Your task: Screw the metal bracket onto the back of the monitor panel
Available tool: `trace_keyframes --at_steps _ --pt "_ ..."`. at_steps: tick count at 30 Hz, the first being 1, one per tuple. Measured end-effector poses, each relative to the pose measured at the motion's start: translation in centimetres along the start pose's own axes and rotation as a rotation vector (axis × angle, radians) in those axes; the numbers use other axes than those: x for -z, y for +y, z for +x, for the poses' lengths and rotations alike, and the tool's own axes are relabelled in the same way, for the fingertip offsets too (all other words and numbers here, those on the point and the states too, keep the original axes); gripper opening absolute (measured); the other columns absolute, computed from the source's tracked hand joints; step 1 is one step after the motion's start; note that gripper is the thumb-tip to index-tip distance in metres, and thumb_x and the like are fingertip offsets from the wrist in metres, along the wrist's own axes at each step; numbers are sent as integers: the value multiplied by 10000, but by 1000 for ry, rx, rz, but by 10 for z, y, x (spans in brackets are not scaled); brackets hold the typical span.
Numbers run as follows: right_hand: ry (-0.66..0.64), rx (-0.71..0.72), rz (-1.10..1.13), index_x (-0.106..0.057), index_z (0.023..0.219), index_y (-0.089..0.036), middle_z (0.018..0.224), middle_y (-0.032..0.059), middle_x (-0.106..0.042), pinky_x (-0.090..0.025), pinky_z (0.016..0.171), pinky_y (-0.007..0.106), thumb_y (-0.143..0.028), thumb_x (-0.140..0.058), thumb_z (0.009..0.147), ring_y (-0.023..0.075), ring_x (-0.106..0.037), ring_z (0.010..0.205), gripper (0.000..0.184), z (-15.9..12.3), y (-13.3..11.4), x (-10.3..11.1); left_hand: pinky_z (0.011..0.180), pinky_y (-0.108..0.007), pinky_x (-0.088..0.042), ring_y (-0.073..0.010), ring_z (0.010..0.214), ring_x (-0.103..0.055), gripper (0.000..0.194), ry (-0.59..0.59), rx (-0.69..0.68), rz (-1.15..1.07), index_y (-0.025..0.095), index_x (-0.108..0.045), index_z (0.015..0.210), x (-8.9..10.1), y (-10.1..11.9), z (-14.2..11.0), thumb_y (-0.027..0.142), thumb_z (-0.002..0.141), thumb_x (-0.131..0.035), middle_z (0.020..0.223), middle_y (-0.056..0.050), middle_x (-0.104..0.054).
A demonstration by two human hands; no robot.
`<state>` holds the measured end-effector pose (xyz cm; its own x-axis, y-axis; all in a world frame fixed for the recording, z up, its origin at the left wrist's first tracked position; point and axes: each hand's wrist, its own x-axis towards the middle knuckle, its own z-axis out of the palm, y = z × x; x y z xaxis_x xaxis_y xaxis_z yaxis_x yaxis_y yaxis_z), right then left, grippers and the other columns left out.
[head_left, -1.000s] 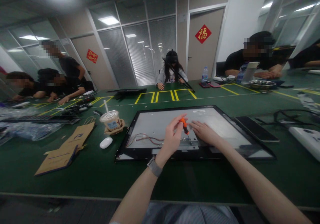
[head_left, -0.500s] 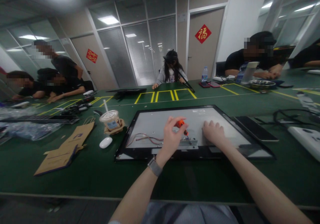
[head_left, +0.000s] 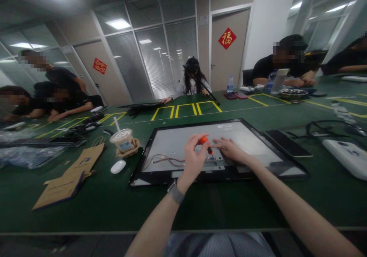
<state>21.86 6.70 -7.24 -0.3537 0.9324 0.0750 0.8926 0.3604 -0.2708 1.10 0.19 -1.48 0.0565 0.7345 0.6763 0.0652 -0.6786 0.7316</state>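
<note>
My left hand (head_left: pixel 195 153), with a watch on its wrist, is closed on the orange handle of a small screwdriver (head_left: pixel 203 139). The tool leans, its dark shaft pointing down at a metal bracket (head_left: pixel 213 165) along the near edge of a flat display panel (head_left: pixel 164 140). My right hand (head_left: pixel 231 150) rests on the panel's grey back just right of the screwdriver, fingers stretched toward it. Thin wires (head_left: pixel 168 158) run across the panel to the left of the bracket. Whether the tip sits in a screw is too small to tell.
Left of the panel stand a drink cup (head_left: pixel 122 140) with a straw, a white mouse (head_left: pixel 118 167) and a brown paper bag (head_left: pixel 74 174). A black phone-like slab (head_left: pixel 286 143) and a white power strip (head_left: pixel 345 157) lie right. Several people sit around the green table (head_left: pixel 114 211).
My right hand has slid left across the panel toward the screwdriver, its curled fingers now stretched out. My left hand keeps the screwdriver at nearly the same spot. The view has shifted slightly.
</note>
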Motion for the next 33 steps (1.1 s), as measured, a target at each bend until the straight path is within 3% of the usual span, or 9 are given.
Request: trace_keyframes --at_steps 4,9,13,15,19,27,33 --pt "-49 33 107 -682 1273 -326 1514 24 -478 -156 1170 618 -142 -421 860 338 -322 1449 522 1 7 6 779 -276 -486 -141 790 -570 132 67 -16 32 199 -715 934 1 -3 1 301 851 -710 881 -14 -548" --pt "-160 130 297 -649 1310 -325 1564 -24 -401 -41 1204 581 -221 -532 777 320 -182 1500 556 -2 23 21 813 -279 -483 -148 869 -576 194 -5 9 -14 219 -690 1082 0 -1 -1 293 937 -584 995 -37 -550" --pt "-366 202 420 -510 1446 -279 1617 17 -301 -6 1214 529 -349 -689 723 320 -55 1517 748 -9 26 37 816 -278 -489 -155 895 -577 248 -34 9 -2 220 -663 1160 -1 1 -2 286 965 -525 1039 -51 -570" --pt "-394 180 420 -474 1470 -275 1634 32 -257 4 1217 521 -448 -783 654 339 1 1515 890 -13 23 40 824 -282 -490 -154 886 -580 268 -28 22 9 222 -650 1192 -1 1 -2 287 975 -508 1037 -52 -582" --pt "-309 140 398 -533 1415 -289 1613 39 -315 27 1220 513 -582 -782 642 340 -58 1516 863 -15 14 35 818 -282 -492 -150 854 -592 279 -3 36 30 218 -645 1207 0 0 -1 296 957 -549 982 -40 -596" --pt "-242 153 398 -561 1383 -260 1582 69 -379 6 1218 528 -576 -801 609 364 -123 1505 870 -13 16 26 750 -259 -491 -139 786 -556 173 84 24 28 201 -691 959 -1 -10 -1 323 839 -719 881 -11 -542" --pt "-259 147 433 -570 1372 -293 1584 52 -378 -35 1216 551 -584 -805 602 368 -81 1510 856 -15 11 32 790 -265 -515 -144 862 -596 293 4 59 -33 232 -661 1200 -1 -5 -2 358 953 -566 1017 -45 -552"
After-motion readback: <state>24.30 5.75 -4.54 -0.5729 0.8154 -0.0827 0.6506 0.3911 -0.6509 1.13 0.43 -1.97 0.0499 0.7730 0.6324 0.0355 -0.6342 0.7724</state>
